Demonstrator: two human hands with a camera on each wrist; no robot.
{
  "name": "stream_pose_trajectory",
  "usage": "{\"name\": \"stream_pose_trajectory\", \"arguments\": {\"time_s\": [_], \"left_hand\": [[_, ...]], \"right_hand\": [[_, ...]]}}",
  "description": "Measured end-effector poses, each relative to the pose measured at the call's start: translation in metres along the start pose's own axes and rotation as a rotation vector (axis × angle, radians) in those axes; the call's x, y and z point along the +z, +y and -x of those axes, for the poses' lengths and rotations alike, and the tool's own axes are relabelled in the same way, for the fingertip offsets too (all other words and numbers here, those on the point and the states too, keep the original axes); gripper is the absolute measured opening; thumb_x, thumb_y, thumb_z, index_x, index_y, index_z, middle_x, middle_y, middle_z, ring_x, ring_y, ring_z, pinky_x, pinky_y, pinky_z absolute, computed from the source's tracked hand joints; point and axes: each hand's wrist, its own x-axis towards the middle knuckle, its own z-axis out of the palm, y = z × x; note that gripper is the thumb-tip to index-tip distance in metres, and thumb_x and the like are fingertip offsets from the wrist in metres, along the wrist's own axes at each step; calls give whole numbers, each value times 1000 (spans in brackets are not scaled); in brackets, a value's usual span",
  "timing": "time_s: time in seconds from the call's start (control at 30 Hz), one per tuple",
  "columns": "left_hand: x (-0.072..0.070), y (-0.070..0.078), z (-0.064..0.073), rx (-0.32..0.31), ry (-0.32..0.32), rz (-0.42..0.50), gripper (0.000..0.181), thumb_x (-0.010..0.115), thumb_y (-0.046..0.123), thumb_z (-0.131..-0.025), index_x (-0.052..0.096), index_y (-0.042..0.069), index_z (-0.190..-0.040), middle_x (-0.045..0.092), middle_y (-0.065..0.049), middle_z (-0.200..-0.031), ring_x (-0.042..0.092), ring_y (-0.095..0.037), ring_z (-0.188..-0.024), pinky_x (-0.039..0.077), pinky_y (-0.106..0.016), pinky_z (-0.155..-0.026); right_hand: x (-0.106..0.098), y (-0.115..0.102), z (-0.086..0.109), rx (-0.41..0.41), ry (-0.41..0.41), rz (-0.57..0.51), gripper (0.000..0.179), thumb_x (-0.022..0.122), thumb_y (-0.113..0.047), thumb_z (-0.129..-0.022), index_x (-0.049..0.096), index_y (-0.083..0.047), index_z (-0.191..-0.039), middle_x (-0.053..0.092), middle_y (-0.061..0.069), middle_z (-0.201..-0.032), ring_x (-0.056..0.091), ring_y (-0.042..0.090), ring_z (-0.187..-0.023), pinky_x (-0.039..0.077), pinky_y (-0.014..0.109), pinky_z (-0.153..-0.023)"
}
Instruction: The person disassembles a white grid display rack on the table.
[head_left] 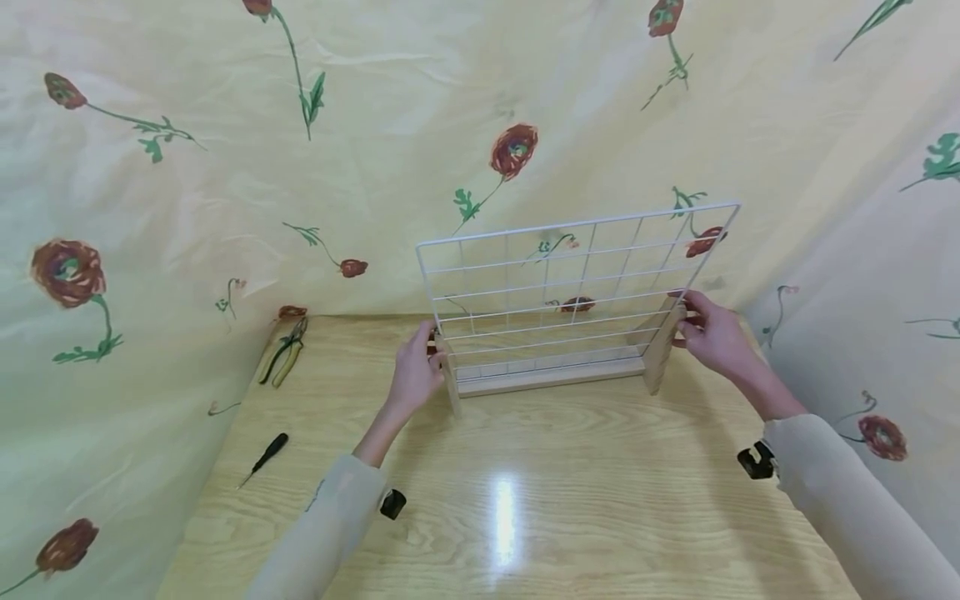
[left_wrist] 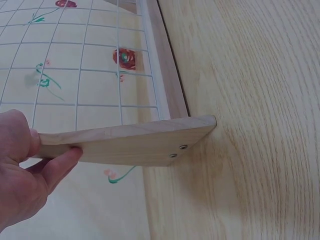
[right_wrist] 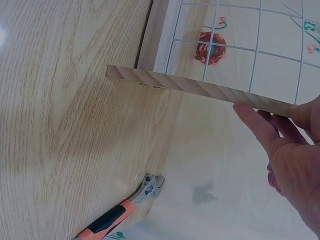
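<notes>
A white wire grid stands upright in a wooden stand near the wall, with a wooden crossbar along its foot and a side board at each end. My left hand grips the upper part of the left side board, thumb on one face and fingers on the other. Two screw heads show low on that board. At the other end, my right hand holds the right side board near its top. In the right wrist view the fingers pinch that board's edge.
Pliers with yellowish handles lie at the table's back left corner. A black-handled screwdriver lies nearer on the left. An adjustable wrench with an orange and black handle lies right of the stand. Flowered sheeting rises behind the table.
</notes>
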Motion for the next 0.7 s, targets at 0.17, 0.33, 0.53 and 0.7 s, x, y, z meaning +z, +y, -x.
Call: {"name": "stream_pose_trajectory", "arguments": {"time_s": [0.17, 0.33, 0.53, 0.7], "left_hand": [[-1, 1, 4, 9, 6, 3, 50, 60, -23, -84, 50, -1, -128, 64, -24, -110, 69, -38, -95, 61, -42, -78], [-3, 1, 7, 21, 12, -2, 51, 59, -24, -83, 50, -1, -128, 64, -22, -109, 69, -37, -95, 62, -41, -77], [-4, 0, 11, 12, 10, -2, 50, 58, -24, -83, 51, -1, -127, 64, -22, -109, 69, -38, -95, 62, -40, -78], [-4, 1, 13, 14, 6, -8, 47, 59, -24, -84, 51, -1, -124, 64, -22, -108, 70, -39, -95, 62, -40, -77]], "right_hand": [[1, -1, 1, -21, 3, -2, 45, 38, 16, -95, 40, 13, -140, 47, 41, -121, 54, 57, -103, 61, 35, -72], [3, 0, 1, -47, 5, 10, 45, 39, 17, -94, 40, 13, -140, 48, 41, -119, 55, 56, -101, 61, 31, -71], [4, 1, 2, -74, 14, 6, 46, 40, 19, -92, 42, 14, -138, 50, 41, -115, 56, 54, -97, 61, 28, -69], [5, 2, 2, -85, 19, 6, 46, 41, 20, -91, 43, 15, -137, 51, 40, -113, 58, 48, -94, 61, 26, -67]]}}
